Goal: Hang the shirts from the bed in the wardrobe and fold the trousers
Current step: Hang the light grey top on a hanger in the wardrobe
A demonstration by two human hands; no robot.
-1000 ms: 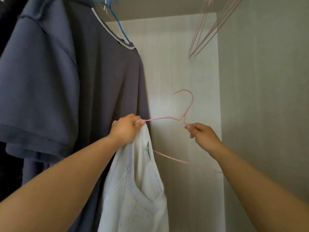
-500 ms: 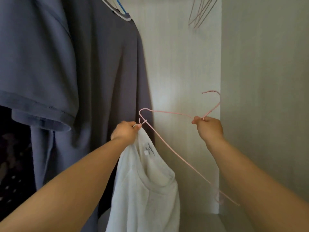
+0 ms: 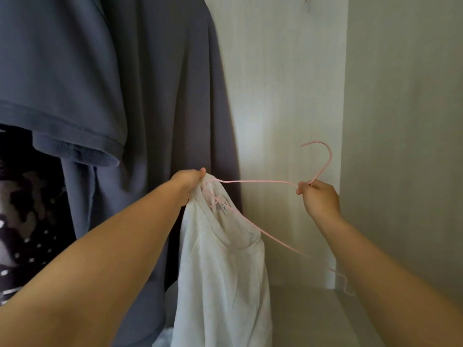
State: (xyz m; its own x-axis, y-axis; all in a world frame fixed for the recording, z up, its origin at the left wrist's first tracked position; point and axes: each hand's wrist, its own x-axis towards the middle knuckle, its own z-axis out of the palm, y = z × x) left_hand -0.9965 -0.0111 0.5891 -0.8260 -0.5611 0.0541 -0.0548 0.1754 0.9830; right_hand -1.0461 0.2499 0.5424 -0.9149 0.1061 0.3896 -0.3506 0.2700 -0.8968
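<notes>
Left hand (image 3: 189, 179), centre frame, bunches white shirt (image 3: 225, 259) at collar, lifting neck hole open for hanger. Shirt hangs limp, long axis vertical, down to bottom centre. Right hand (image 3: 319, 196), centre right, pinches pink hanger (image 3: 255, 182) just below hook. Hook points up, one shoulder end tucked inside collar, bar slanting toward lower right. Upper left behind: grey shirts (image 3: 162, 96) already hung. Farthest: pale wardrobe back panel (image 3: 288, 96).

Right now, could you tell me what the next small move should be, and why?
Probably feed the free end of the pink hanger into the neck opening. The left hand grips the white shirt at its collar, where one hanger end is tucked; the right hand holds the wire below the hook; the other end hangs outside.
</notes>
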